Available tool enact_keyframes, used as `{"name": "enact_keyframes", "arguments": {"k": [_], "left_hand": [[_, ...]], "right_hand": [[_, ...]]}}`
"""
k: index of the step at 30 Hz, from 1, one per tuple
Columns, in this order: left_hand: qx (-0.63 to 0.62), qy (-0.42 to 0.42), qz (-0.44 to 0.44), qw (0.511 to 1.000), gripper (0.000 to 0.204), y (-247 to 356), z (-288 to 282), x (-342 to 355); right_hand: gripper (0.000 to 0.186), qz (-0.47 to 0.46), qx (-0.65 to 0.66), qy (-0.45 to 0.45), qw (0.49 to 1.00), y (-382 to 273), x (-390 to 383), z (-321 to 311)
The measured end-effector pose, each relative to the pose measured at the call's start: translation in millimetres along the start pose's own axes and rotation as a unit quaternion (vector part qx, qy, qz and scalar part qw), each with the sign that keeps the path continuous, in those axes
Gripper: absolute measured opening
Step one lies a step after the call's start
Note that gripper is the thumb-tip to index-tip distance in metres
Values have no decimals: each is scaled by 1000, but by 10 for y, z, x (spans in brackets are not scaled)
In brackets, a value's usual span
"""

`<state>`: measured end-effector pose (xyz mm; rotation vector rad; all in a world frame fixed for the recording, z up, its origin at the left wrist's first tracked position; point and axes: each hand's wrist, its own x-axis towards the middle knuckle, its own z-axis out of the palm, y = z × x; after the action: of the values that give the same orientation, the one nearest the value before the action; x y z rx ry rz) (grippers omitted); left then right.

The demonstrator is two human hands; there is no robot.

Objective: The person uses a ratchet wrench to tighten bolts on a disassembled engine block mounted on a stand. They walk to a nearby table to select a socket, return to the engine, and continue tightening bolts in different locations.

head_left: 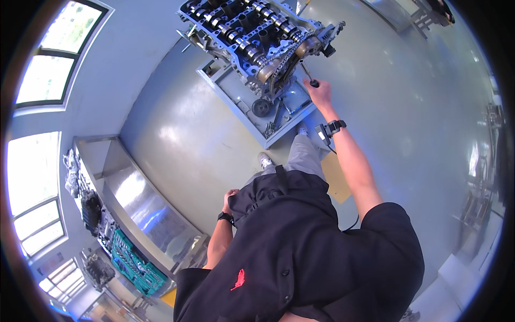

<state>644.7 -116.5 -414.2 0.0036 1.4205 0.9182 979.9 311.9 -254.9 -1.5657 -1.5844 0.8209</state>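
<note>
My right hand (321,95) is closed round a black-handled tool with a thin metal shaft (307,71). The shaft points up toward the chain end of an engine cylinder head (252,40); I cannot tell whether its tip touches. Two camshafts (236,37) lie along the top of this head, and a timing chain (289,58) runs at its near end. My left hand (229,199) hangs at my waist against the dark clothing. Its fingers look curled, and what they may hold is hidden.
Under the engine is a grey tray (236,115) with a black pulley (261,108) and loose metal parts. At left stands a metal bench (145,201) near a teal tool case (134,263) and more engine parts (90,209). A tan board (336,177) lies by my right leg.
</note>
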Motion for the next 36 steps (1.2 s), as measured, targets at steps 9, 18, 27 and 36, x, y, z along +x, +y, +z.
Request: {"name": "enact_keyframes", "arguments": {"k": [9,18,27,36], "left_hand": [[10,62,10,998,23,-156,762,-115],[181,142,9,973,24,363,1938,-202],[49,202,59,976,22,60,2298,-148],[-33,213,60,975,24,-114,2492,-82]], "right_hand": [[31,-168,-26,-55,984,-409,363,-130],[21,-249,83,-170,950,-443,585,-280],[23,-175,-49,-178,967,-191,798,-125],[24,-167,-9,-236,957,-454,701,-147]]}}
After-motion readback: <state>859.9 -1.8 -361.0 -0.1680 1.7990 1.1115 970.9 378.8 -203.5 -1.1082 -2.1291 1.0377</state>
